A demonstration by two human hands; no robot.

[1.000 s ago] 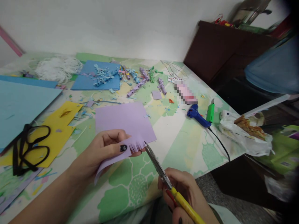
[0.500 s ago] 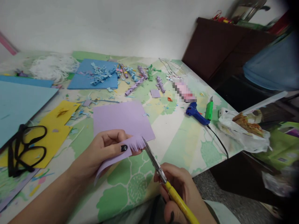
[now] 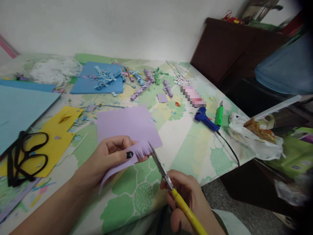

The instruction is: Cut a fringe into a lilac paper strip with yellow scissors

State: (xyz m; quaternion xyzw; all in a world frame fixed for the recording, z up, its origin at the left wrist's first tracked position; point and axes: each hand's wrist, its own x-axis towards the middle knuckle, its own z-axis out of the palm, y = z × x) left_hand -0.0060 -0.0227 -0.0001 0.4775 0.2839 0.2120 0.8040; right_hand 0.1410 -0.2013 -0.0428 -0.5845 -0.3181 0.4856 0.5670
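My left hand [image 3: 114, 153] pinches a narrow purple strip [image 3: 123, 164] between thumb and fingers; the strip's right end is cut into a thin fringe. In my right hand [image 3: 187, 199] are scissors [image 3: 162, 169] with yellow handles, their blade tips touching the fringed end. Behind my left hand a larger purple sheet [image 3: 124, 122] lies flat on the table. Blue foam sheets [image 3: 80, 81] carry curly light-blue scraps, and several rolled purple pieces [image 3: 141, 90] lie to their right.
Black glasses [image 3: 36, 153] rest on yellow sheets [image 3: 57, 130] at left. A blue glue gun [image 3: 205, 120], a green cutter [image 3: 219, 115] and a plastic bag [image 3: 246, 137] with food are at right. White string [image 3: 55, 70] is piled at the back left.
The scissors and my right hand have shifted very slightly to the left. My left hand keeps its hold on the strip.
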